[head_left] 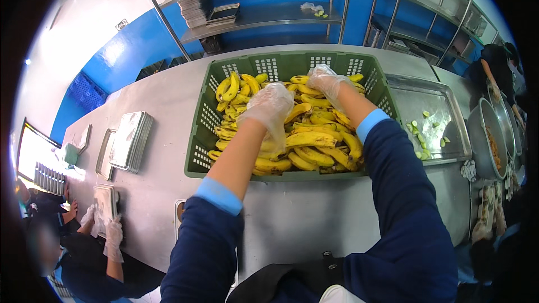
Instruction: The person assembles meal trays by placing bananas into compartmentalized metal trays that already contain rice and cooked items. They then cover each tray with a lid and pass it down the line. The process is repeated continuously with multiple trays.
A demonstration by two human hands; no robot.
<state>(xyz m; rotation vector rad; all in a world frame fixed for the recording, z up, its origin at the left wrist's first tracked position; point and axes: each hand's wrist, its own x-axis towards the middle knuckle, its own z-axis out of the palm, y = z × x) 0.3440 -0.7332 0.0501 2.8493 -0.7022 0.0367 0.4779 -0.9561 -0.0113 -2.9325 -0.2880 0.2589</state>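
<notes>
A green plastic crate [197,129] with perforated walls holds many yellow bananas [314,137], some with dark spots. Both of my hands reach into it in loose clear plastic gloves. My left hand [269,104] is over the bananas left of the middle, its back toward me and its fingers hidden beneath. Farther back, near the crate's far wall, my right hand [327,81] bends down against the bananas. The clear plastic and the angle hide whether either hand grips one.
A metal tray [457,134] with green cut pieces lies right of the crate, near a large pan [487,134] of food. Stacked metal trays [130,140] stand left. Gloved co-workers handle trays at lower left and lower right. Steel shelves [258,19] rise behind.
</notes>
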